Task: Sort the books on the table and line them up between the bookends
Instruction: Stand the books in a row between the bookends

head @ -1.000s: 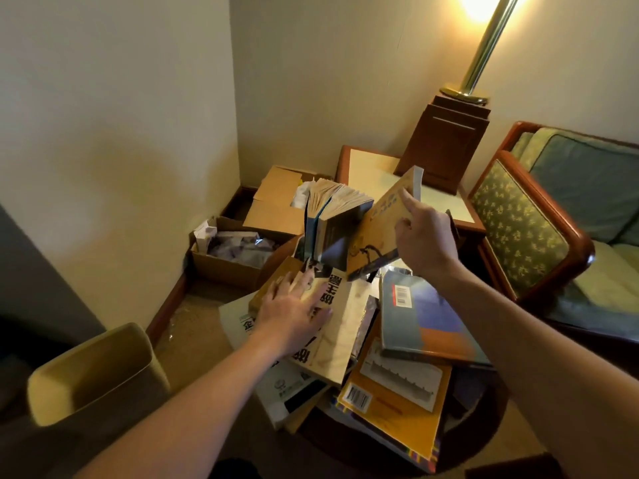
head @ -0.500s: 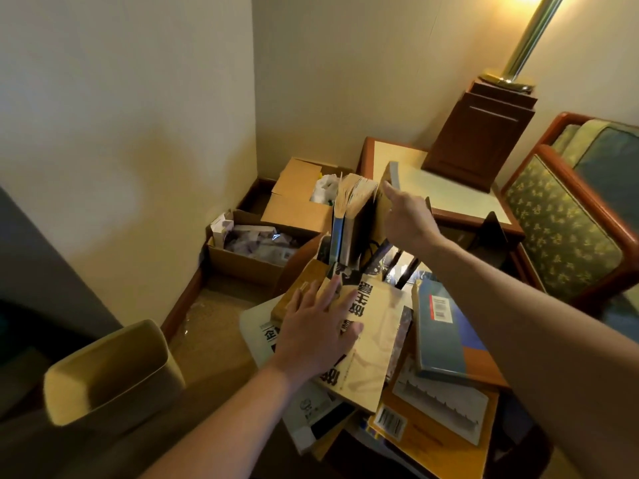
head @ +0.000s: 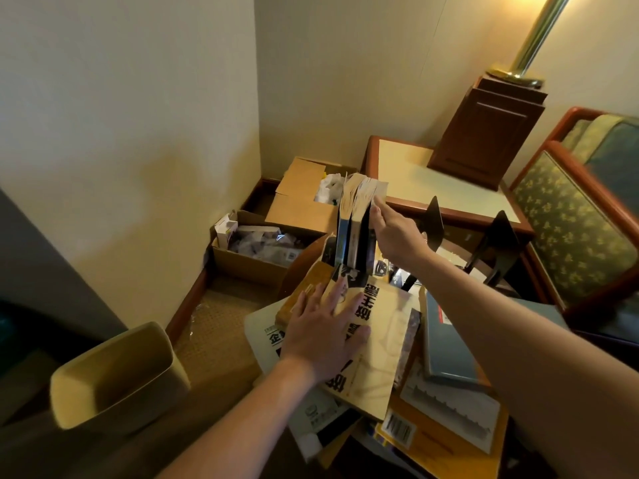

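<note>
Fingers flat on the paperback

Our left hand lies, fingers spread, on the cream paperback with black characters atop the heap of flat books. Our right hand touches the upright yellowed books near the black metal bookends; pinching or pressing, we cannot tell. Light, floppy covers: we judge the spine safest

A lived-in sitting-room corner, home or hotel: a wood-framed upholstered armchair beside a side table whose far corner carries a brass lamp, with carpet, a wastebasket, open cardboard boxes along the skirting and heaped books.
</note>
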`<control>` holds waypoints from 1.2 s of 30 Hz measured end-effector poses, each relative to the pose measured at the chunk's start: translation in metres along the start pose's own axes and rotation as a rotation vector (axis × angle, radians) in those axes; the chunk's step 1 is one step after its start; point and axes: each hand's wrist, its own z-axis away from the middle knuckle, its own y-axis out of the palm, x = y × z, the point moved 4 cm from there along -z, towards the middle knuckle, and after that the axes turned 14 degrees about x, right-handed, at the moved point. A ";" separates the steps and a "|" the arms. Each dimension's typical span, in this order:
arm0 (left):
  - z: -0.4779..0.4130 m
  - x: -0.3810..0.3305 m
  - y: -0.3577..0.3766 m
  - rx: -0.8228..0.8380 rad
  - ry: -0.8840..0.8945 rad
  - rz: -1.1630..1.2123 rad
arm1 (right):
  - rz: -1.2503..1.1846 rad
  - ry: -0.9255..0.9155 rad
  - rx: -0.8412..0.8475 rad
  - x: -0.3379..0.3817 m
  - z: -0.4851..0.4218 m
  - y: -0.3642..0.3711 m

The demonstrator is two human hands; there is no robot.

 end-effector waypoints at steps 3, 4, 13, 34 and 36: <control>0.000 0.000 0.000 0.016 -0.004 0.001 | -0.040 -0.027 -0.030 -0.006 0.001 0.003; 0.000 0.000 0.000 0.021 -0.006 0.000 | -0.064 -0.043 -0.030 -0.007 0.001 0.004; -0.003 0.002 0.000 0.038 -0.022 0.000 | -0.102 -0.025 -0.052 -0.020 0.003 0.002; 0.042 -0.001 0.003 -0.026 -0.064 0.242 | 0.135 0.036 0.153 -0.072 0.114 0.063; 0.052 -0.001 0.007 -0.047 -0.070 0.275 | 0.147 0.048 0.169 -0.069 0.123 0.071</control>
